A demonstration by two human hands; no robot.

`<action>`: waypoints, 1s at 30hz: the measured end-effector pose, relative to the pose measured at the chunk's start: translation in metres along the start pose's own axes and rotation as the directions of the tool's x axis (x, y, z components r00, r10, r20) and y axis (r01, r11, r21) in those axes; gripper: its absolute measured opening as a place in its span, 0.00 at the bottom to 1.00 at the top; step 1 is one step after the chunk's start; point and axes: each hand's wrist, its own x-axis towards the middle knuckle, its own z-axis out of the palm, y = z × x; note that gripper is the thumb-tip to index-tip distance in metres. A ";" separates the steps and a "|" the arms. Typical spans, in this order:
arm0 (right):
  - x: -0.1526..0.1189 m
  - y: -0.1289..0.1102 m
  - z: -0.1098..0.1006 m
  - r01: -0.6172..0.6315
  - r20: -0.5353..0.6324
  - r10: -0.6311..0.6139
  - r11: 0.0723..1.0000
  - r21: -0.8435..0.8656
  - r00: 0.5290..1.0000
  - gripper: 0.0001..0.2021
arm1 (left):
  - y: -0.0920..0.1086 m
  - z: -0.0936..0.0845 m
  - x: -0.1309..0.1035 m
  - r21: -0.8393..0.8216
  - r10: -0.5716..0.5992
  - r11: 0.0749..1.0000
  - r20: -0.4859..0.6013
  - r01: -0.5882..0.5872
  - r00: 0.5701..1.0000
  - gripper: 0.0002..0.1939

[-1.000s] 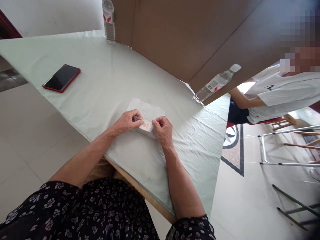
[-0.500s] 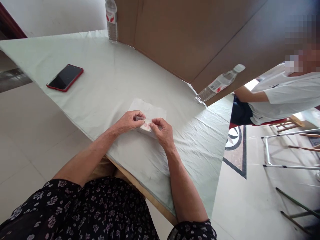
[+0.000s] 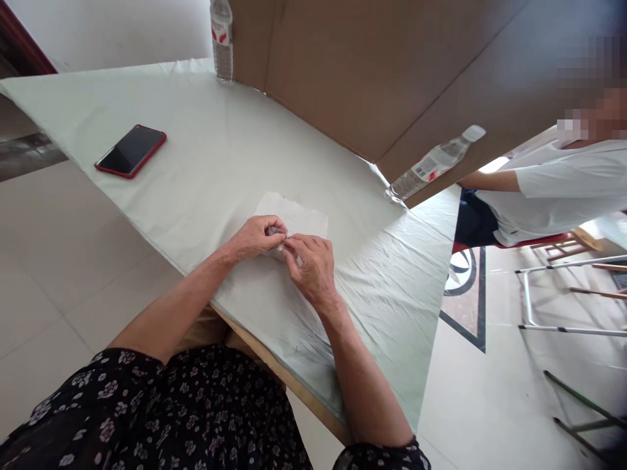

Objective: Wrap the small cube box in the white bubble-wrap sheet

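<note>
Head view: A sheet of white paper (image 3: 306, 217) is lying on a pale green tablecloth (image 3: 196, 170), its far part spreading flat and its near part bunching up between two bare hands. The person's left hand (image 3: 255, 238) is gripping that bunched part at the paper's left side, thumb and fingers pressing on it. The right hand (image 3: 313, 267) is bending over the paper's near right side, its fingertips resting just beside the left thumb; whether they are pinching anything cannot be told, as the hand itself is hiding the spot. A dark floral garment (image 3: 196, 405) is covering the person's body and upper arms on the near side of the paper. A phone in a red case (image 3: 131, 151) is lying to the left of the paper and farther off, its dark screen facing up. Beyond the paper, a brown cardboard panel (image 3: 333, 72) is standing upright, a clear bottle (image 3: 222, 42) is rising far off to the left, and a second bottle (image 3: 435, 164) is showing at a slant to the right. Well to the right of the paper, a co-worker in a white T-shirt (image 3: 563, 179) is sitting, with a metal frame (image 3: 588, 331) standing on that same side
</note>
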 end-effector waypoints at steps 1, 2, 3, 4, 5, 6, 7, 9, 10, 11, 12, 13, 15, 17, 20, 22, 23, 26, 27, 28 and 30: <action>0.000 -0.001 0.001 0.010 0.036 -0.009 1.000 -0.025 0.999 0.07 | 0.000 -0.001 0.000 0.002 0.000 1.000 0.001 0.000 1.000 0.12; 0.000 -0.001 0.001 0.015 0.065 -0.012 0.999 -0.047 0.998 0.07 | 0.000 -0.003 0.000 0.001 -0.003 1.000 0.006 0.003 1.000 0.12; 0.000 -0.001 0.001 0.018 0.087 -0.012 0.998 -0.067 0.996 0.07 | 0.000 -0.006 -0.001 0.001 -0.010 1.000 0.013 0.010 1.000 0.13; 0.000 -0.001 0.001 0.019 0.104 -0.011 0.996 -0.082 0.994 0.07 | 0.001 -0.010 -0.002 0.002 -0.018 1.000 0.021 0.018 1.000 0.14; 0.001 -0.002 0.000 0.022 0.119 -0.010 0.995 -0.094 0.993 0.07 | 0.002 -0.014 -0.003 0.004 -0.027 1.000 0.029 0.027 0.999 0.15; 0.001 -0.002 -0.001 0.022 0.131 -0.009 0.994 -0.105 0.991 0.08 | 0.002 -0.019 -0.004 0.010 -0.035 0.999 0.035 0.034 0.999 0.16; 0.001 -0.003 -0.001 0.022 0.140 -0.005 0.993 -0.116 0.990 0.08 | 0.002 -0.024 -0.005 0.019 -0.043 0.999 0.036 0.042 0.998 0.17; 0.001 -0.005 -0.001 0.025 0.152 -0.001 0.988 -0.151 0.988 0.10 | 0.001 -0.033 -0.007 0.047 -0.067 0.997 0.022 0.066 0.998 0.16; 0.000 -0.006 0.000 0.033 0.155 -0.005 0.984 -0.176 0.988 0.11 | 0.000 -0.036 -0.008 0.064 -0.081 0.995 0.010 0.080 0.997 0.16; 0.000 -0.007 0.001 0.045 0.156 -0.013 0.978 -0.202 0.988 0.12 | -0.002 -0.038 -0.009 0.084 -0.094 0.992 -0.006 0.094 0.996 0.15; 0.000 -0.008 0.002 0.058 0.154 -0.022 0.972 -0.229 0.988 0.12 | -0.003 -0.040 -0.010 0.107 -0.103 0.989 -0.029 0.106 0.994 0.15; 0.000 -0.009 0.004 0.070 0.149 -0.033 0.965 -0.252 0.988 0.12 | -0.005 -0.042 -0.010 0.135 -0.109 0.984 -0.058 0.116 0.992 0.15; -0.001 -0.009 0.007 0.086 0.132 -0.050 0.954 -0.288 0.990 0.11 | -0.008 -0.044 -0.013 0.207 -0.121 0.968 -0.128 0.146 0.984 0.16; -0.001 -0.010 0.009 0.096 0.121 -0.060 0.946 -0.311 0.991 0.11 | -0.009 -0.047 -0.018 0.283 -0.158 0.936 -0.196 0.210 0.968 0.21; -0.001 -0.011 0.010 0.098 0.128 -0.060 0.942 -0.321 0.990 0.11 | -0.004 -0.050 -0.023 0.403 -0.233 0.860 -0.236 0.313 0.943 0.30; -0.001 -0.011 0.010 0.093 0.132 -0.052 0.942 -0.323 0.990 0.11 | 0.002 -0.050 -0.025 0.481 -0.266 0.806 -0.227 0.345 0.937 0.33; -0.001 -0.012 0.011 0.092 0.132 -0.051 0.941 -0.324 0.990 0.11 | 0.005 -0.049 -0.024 0.507 -0.279 0.785 -0.223 0.356 0.934 0.33; -0.001 -0.012 0.011 0.091 0.126 -0.052 0.940 -0.330 0.991 0.11 | 0.011 -0.042 -0.021 0.461 -0.347 0.792 -0.202 0.401 0.916 0.33; -0.001 -0.012 0.011 0.091 0.125 -0.052 0.939 -0.331 0.991 0.11 | 0.012 -0.039 -0.020 0.404 -0.372 0.813 -0.193 0.420 0.908 0.32; -0.001 -0.012 0.011 0.091 0.125 -0.051 0.939 -0.332 0.991 0.10 | 0.012 -0.036 -0.019 0.331 -0.392 0.838 -0.185 0.433 0.901 0.30; 0.000 -0.013 0.012 0.088 0.131 -0.046 0.939 -0.333 0.990 0.10 | 0.010 -0.029 -0.018 0.176 -0.408 0.883 -0.171 0.435 0.897 0.23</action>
